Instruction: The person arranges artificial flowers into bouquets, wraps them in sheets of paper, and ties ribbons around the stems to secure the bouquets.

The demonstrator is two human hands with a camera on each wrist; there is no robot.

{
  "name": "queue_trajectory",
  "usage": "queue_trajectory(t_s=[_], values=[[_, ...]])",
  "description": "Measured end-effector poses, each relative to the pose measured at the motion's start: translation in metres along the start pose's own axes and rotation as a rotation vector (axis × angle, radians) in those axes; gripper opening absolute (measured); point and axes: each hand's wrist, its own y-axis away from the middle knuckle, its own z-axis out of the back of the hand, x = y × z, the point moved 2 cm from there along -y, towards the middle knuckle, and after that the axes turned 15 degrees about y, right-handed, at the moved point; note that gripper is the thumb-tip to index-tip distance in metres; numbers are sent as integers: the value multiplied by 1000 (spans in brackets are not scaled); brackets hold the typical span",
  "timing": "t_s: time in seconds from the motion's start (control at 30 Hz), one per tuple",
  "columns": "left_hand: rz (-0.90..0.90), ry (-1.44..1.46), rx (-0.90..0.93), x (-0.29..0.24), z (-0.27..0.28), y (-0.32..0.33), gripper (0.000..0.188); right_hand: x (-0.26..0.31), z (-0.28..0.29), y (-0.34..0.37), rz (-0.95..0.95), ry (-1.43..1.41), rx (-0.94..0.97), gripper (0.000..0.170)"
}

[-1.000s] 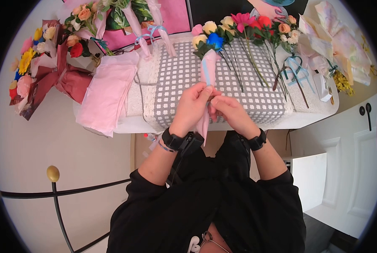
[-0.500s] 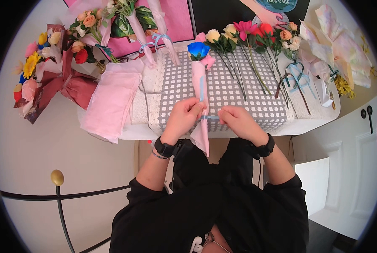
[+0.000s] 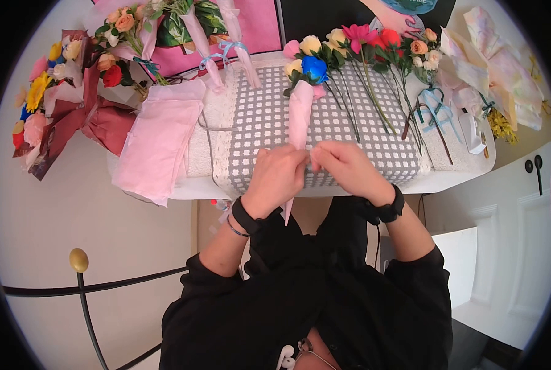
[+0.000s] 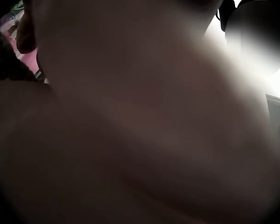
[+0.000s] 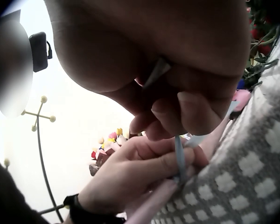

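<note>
A slim bouquet rolled in pink paper (image 3: 299,117) stands between both hands, with a blue rose (image 3: 314,69) and a cream rose (image 3: 294,66) at its top. My left hand (image 3: 278,176) grips the paper low on the stem, near the table's front edge. Close beside it, my right hand (image 3: 351,168) has curled fingers pinching a light blue ribbon (image 5: 179,156). In the right wrist view the ribbon runs from those fingers down to the paper under the left thumb, and an end pokes out of the fist. Skin fills most of the left wrist view.
Pink paper sheets (image 3: 158,135) lie stacked at left, beside a dark red wrapped bouquet (image 3: 90,117). Several loose stemmed flowers (image 3: 371,92) spread over the grey checked cloth (image 3: 250,123). Tied pink bouquets (image 3: 210,68) rest behind; a blue ribbon bundle (image 3: 434,111) and pale bouquet (image 3: 491,74) are at right.
The ribbon was stretched rightward between the hands half a second ago; now the hands are close together. The bouquet has turned and tilted, its blue rose shifting right and the cream rose showing again.
</note>
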Motion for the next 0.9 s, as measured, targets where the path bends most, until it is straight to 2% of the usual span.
queue_trajectory(t_s=[0.03,0.13,0.23,0.27,0.3,0.37,0.47,0.53,0.67,0.73,0.77,0.83,0.9], values=[[0,4,3,1,-1,1,9,6,4,-5,47,0,-35,29],[-102,101,-75,3,0,-1,11,13,6,-20,11,-2,-20,28],[-65,189,-36,5,1,-1,12,22,4,-25,80,19,-43,24],[8,186,-16,10,0,-2,17,16,3,-25,83,19,-40,24],[83,183,4,13,0,-1,23,8,3,-25,85,-70,-36,19],[92,230,3,13,1,0,23,-4,-5,-21,87,-155,-29,20],[117,300,3,10,2,1,25,-2,-22,-2,48,-69,-137,25],[136,322,10,9,0,3,26,2,-31,4,49,211,-330,30],[177,335,28,10,1,1,26,4,-46,8,127,293,-446,31],[192,339,34,10,1,2,26,8,-50,9,-62,212,-275,31],[165,347,21,10,1,2,26,6,-52,10,-62,210,-277,31],[141,356,9,8,2,3,27,2,-56,12,-28,180,-397,25],[206,395,-14,8,2,4,32,1,-59,15,-54,175,-399,23]])
